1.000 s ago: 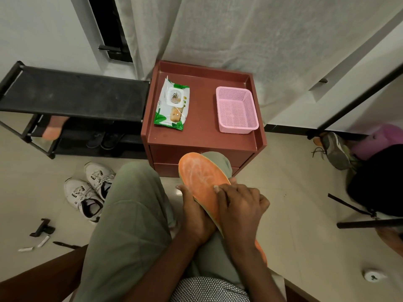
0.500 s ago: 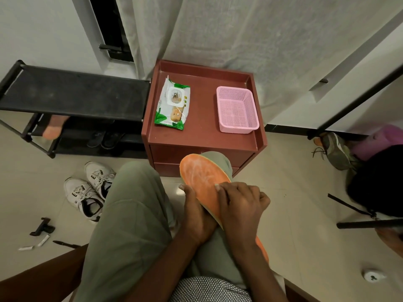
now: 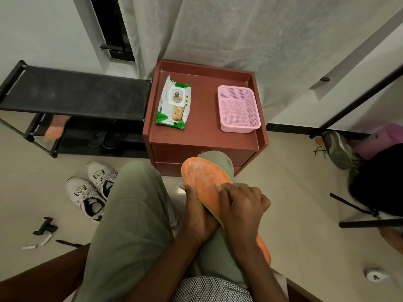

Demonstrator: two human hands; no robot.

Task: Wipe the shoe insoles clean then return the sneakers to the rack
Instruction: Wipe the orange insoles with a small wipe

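An orange insole (image 3: 202, 177) lies along my right thigh, toe end pointing at the cabinet, with pale worn streaks on its top. My left hand (image 3: 198, 214) grips its left edge from below, thumb on the rim. My right hand (image 3: 242, 205) rests on top of the insole with its fingers curled; a small white bit of wipe shows at the fingertips, the rest is hidden. A pair of white sneakers (image 3: 91, 192) stands on the floor to my left, in front of the black shoe rack (image 3: 74, 92).
A red-brown cabinet (image 3: 202, 136) in front of my knees carries a pack of wet wipes (image 3: 174, 103) and a pink basket (image 3: 238, 107). Another orange insole (image 3: 55, 127) lies on the rack's lower shelf. A grey shoe (image 3: 338, 149) and a black bag (image 3: 379, 177) sit at the right.
My right hand has shifted only slightly on the insole. Both hands keep their hold and nothing else has moved.
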